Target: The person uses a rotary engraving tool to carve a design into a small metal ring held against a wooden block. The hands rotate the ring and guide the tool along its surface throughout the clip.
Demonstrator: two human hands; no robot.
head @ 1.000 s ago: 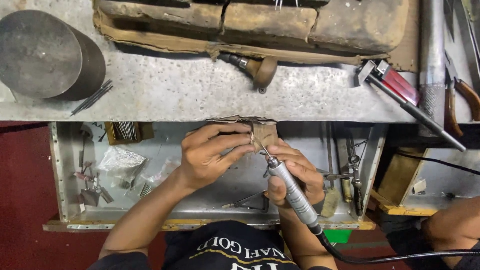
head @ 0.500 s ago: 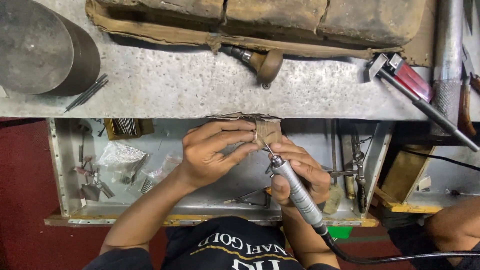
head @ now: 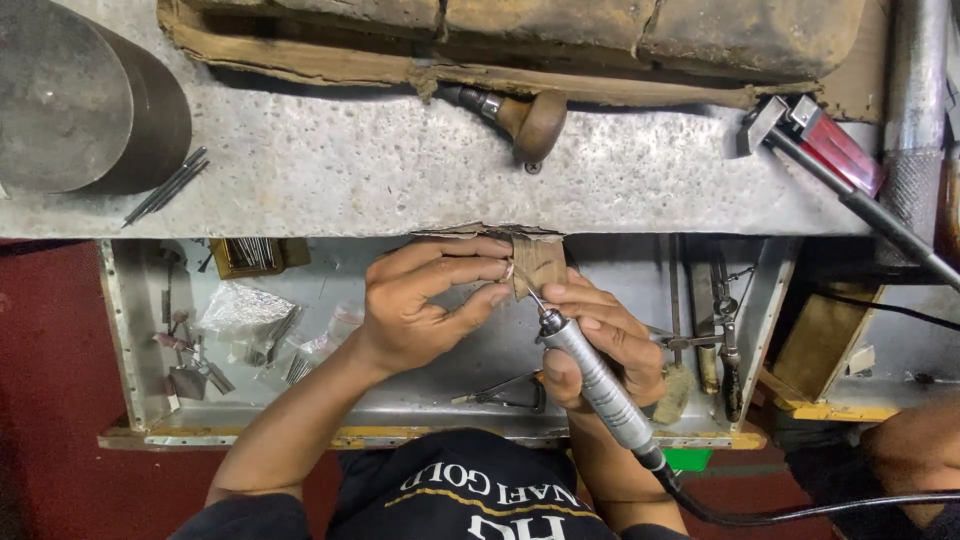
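Observation:
My left hand [head: 425,300] pinches a very small workpiece [head: 508,270] between thumb and fingertips, pressed against a wooden bench peg [head: 537,262] that juts from the bench edge. My right hand [head: 605,335] grips a grey rotary handpiece [head: 595,380] like a pen, its thin bit [head: 533,297] pointing up at the pinched piece. A black cable [head: 760,512] runs from the handpiece tail off to the right. The piece itself is too small to make out.
A metal drawer tray [head: 130,340] under the bench holds foil, small tools and pliers. On the bench top [head: 400,180] lie a round steel block [head: 80,95], thin rods [head: 165,187], a wooden-knobbed tool [head: 525,118], a red-handled hammer [head: 830,160] and a worn leather pad [head: 500,40].
Both hands stay at the bench peg with only slight finger shifts. The view has drifted a little, so the bench top sits somewhat differently in frame.

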